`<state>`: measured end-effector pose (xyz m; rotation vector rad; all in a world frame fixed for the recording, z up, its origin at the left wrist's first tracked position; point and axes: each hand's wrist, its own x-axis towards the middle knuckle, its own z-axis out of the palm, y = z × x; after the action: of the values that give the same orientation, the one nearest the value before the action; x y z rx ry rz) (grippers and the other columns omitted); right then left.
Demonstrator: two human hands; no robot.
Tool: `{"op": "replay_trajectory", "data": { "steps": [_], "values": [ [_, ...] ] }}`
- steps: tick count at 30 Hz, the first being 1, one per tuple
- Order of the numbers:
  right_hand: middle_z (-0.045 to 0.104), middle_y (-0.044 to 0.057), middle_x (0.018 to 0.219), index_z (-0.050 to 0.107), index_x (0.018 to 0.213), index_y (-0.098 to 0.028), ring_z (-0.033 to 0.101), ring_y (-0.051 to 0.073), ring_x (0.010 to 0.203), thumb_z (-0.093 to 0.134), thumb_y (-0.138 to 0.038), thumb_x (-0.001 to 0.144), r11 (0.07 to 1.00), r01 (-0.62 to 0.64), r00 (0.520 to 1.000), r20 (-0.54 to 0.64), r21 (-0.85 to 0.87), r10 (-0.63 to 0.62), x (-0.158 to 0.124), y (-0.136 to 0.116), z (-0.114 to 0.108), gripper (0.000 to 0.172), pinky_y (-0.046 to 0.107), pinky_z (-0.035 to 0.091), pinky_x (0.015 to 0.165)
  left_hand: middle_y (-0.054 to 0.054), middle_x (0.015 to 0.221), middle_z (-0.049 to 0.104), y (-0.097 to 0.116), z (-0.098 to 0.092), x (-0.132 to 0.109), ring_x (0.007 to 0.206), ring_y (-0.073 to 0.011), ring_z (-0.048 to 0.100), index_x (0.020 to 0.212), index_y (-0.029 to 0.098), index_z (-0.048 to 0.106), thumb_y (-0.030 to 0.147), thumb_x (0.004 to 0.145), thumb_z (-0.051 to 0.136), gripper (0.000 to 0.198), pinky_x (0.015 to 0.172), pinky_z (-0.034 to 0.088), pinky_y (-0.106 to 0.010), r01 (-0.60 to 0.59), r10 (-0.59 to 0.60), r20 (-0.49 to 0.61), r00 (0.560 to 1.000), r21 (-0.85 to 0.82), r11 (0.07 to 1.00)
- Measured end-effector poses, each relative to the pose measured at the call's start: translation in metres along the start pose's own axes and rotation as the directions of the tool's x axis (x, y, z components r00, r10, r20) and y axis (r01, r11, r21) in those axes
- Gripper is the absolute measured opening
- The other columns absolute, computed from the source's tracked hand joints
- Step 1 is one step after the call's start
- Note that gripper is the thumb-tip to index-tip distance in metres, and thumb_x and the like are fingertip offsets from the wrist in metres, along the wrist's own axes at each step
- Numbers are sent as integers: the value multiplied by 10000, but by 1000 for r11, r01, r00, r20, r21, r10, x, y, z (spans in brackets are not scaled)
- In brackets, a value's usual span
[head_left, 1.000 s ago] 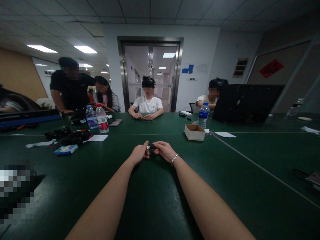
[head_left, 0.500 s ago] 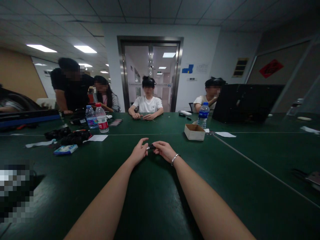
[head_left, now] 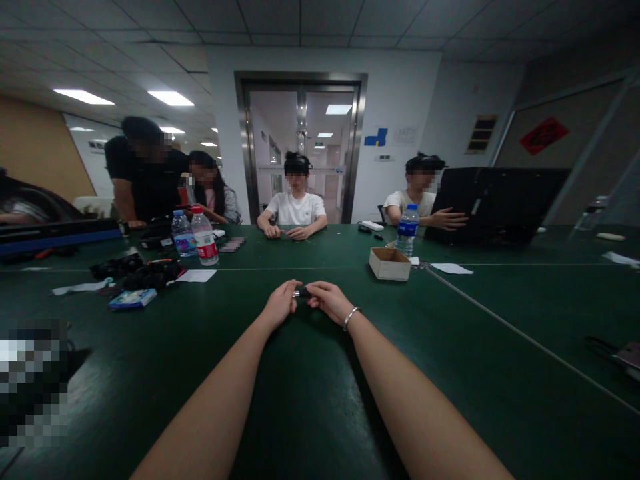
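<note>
Between my hands, just above the green table (head_left: 310,373), is a small black object with a silver end (head_left: 303,293), too small for me to make out its kind. My right hand (head_left: 330,300), with a silver bracelet (head_left: 351,319) at the wrist, pinches the black part. Around the silver end on the other side, my left hand (head_left: 281,303) has its fingers closed. The fingers partly cover the object.
An open cardboard box (head_left: 390,265) stands right of my hands, near a blue-labelled bottle (head_left: 407,231). Two more bottles (head_left: 204,237) and black gear (head_left: 150,273) are at the left. A large black case (head_left: 495,205) stands at the right. People sit across the table.
My left hand's raised finger has come down toward the silver end. My right hand keeps its pinch. Across the table at the right, a person's hand has moved onto the black case.
</note>
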<state>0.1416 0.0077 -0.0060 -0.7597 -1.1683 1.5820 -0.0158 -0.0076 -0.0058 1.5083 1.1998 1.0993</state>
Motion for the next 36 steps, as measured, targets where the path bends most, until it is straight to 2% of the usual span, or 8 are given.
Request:
{"op": "replay_trajectory", "data": {
  "steps": [5,11,13,17,23,26,30,36],
  "values": [
    [596,35,619,633,758,-95,548,84,498,745,-169,680,1000,-8,999,-31,29,8,2,1,0,156,156,446,425,13,773,510,1,1,-3,486,-60,486,1241,249,369,343,803,497,466,386,290,-143,-63,65,-76,995,27,998],
    [604,24,605,639,766,-97,555,81,490,742,-155,665,1000,11,1000,27,-27,-10,1,2,-1,155,154,464,458,48,489,401,1,1,-3,401,-75,382,1093,170,524,450,873,313,413,398,286,-163,-71,73,-28,997,80,994],
    [608,26,618,638,770,-99,555,78,490,739,-147,665,1000,8,1000,17,-12,-7,1,2,-1,153,154,465,462,30,542,449,1,1,-2,413,-80,412,1105,165,511,483,871,294,451,385,288,-167,-28,31,-53,998,65,998],
    [613,33,650,636,764,-101,559,80,502,739,-142,665,1000,2,1000,-25,20,-1,1,1,0,149,155,458,450,12,745,505,0,1,-1,470,-67,477,1221,215,392,367,817,463,437,371,295,-148,-47,47,-44,998,-5,999],
    [621,31,666,648,773,-103,556,74,491,745,-133,651,1000,5,1000,17,-19,-5,-1,0,1,158,158,470,462,40,517,432,0,0,-2,388,-65,380,1077,150,527,433,878,315,406,376,285,-152,-24,25,-7,1000,65,998],
    [613,28,651,648,773,-105,554,75,498,747,-142,654,1000,3,1000,-4,-7,-3,-1,0,0,159,160,470,460,4,665,506,3,2,-5,440,-66,447,1145,171,481,447,862,367,411,380,315,-154,-17,21,-40,999,84,996],
    [611,29,662,647,769,-103,564,82,521,749,-139,649,1000,-3,1000,-31,3,3,0,0,0,161,158,463,453,-4,860,485,3,1,-6,523,-61,498,1263,244,332,297,778,540,530,393,354,-146,-68,71,-67,995,51,996],
    [618,23,675,654,777,-108,556,72,499,757,-148,633,1000,14,1000,17,-22,-13,0,1,1,182,159,462,466,45,567,448,-6,-1,0,407,-62,405,1185,194,448,393,864,384,383,386,303,-147,-53,54,-21,998,66,996]
  ]
}}
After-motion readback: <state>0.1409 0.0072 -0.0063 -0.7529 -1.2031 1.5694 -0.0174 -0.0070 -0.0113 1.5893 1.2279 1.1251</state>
